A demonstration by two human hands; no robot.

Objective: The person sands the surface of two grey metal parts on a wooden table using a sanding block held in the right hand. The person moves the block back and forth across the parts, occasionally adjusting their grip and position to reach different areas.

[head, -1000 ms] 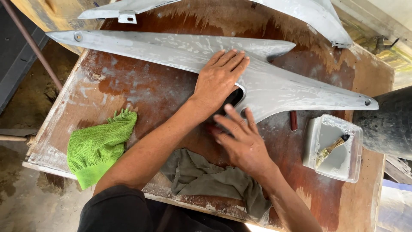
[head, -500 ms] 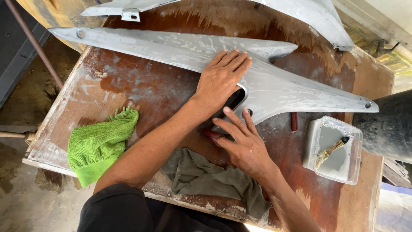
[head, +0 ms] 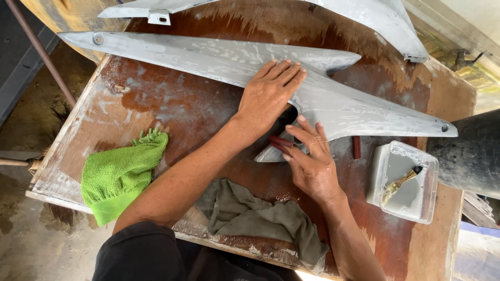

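While the left hand [head: 269, 95] lies flat, fingers spread, on the grey panel [head: 219, 57], it grips nothing; it just pins the part to the table [head: 172, 112].

Left to right:
- Green cloth [head: 121, 174] at the table's left edge, well apart from both hands.
- Grey rag [head: 260, 218] on the near edge, between the forearms.
- Panel runs long across the table, wet and streaked, forked at mid-length. Its short lower tip sits just beside the right hand [head: 311, 164].
- Right hand presses a dark red block [head: 279, 142] against the panel edge at the notch, fingers curled over it. Held by pressure more than a closed fist.
- Second red piece [head: 356, 147] lies loose on the table under the panel's right arm.
- White tray [head: 376, 179] with grey liquid and a small brush [head: 399, 183], far right.
- Second grey panel [head: 375, 18] along the far edge.

To do it well, I'd judge: keep the left palm close to the notch so the thin tip doesn't flex, keep the block flat to the edge, short strokes, surface kept wet. Tilting the block would likely gouge the curve.
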